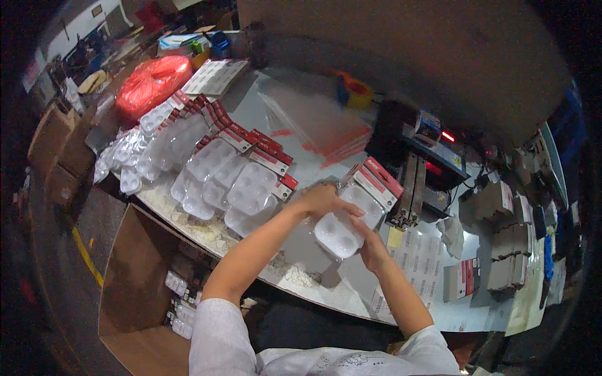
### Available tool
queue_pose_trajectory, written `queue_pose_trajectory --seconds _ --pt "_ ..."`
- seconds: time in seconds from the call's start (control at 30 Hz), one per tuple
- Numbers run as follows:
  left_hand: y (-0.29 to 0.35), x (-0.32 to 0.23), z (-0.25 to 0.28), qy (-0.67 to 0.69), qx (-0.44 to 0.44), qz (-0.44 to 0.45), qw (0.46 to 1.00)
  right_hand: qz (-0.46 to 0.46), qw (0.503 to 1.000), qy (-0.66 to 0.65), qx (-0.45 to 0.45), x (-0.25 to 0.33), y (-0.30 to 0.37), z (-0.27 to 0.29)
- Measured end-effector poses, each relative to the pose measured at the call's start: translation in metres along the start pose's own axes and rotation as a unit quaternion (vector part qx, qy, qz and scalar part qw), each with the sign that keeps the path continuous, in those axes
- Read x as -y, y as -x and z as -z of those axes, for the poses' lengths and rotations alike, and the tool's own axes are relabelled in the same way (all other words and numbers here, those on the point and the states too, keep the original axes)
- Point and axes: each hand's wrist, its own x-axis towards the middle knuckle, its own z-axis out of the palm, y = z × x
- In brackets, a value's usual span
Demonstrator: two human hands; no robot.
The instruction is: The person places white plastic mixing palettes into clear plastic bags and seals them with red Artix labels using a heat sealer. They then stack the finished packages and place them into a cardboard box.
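Between my hands is a white plastic palette (pixel 339 233) with round wells, wrapped in clear film. A red and white header card (pixel 377 182) tops the pack, close to the sealing machine. My left hand (pixel 323 202) grips the pack at its upper left, fingers partly hidden by the film. From the lower right, my right hand (pixel 374 249) closes round its edge, with the thumb toward the left hand. To the left lie several overlapping palette packs (pixel 252 188), with red header cards (pixel 269 153) toward the back.
A dark sealing machine (pixel 433 153) with red lights stands beyond the pack. Label sheets (pixel 419 260) and card stacks (pixel 509 245) lie at the right. An open cardboard box (pixel 141 276) holding packs stands lower left. A red plastic bag (pixel 154 84) sits far left.
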Motion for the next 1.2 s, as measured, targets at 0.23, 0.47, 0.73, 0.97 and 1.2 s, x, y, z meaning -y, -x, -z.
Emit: queue_pose_trajectory --seconds 0.23,0.47,0.73,0.97,1.2 --pt "0.113 0.002 -0.037 -0.011 -0.201 -0.377 0.904 0.324 0.841 0.376 0.218 -0.058 0.036 0.049" --pt "0.134 0.033 -0.067 0.045 -0.143 -0.381 0.912 0.504 0.662 0.485 0.271 -0.101 0.034 0.063" --pt "0.125 0.072 -0.102 0.159 -0.112 -0.367 0.91 0.377 0.821 0.289 0.317 -0.09 0.033 0.048" --pt "0.126 0.088 -0.112 0.178 -0.119 -0.285 0.934 0.316 0.837 0.397 0.204 -0.082 0.039 0.019" --pt "0.221 0.139 -0.149 -0.053 -0.191 -0.293 0.935 0.396 0.81 0.422 0.094 -0.025 0.106 -0.023"
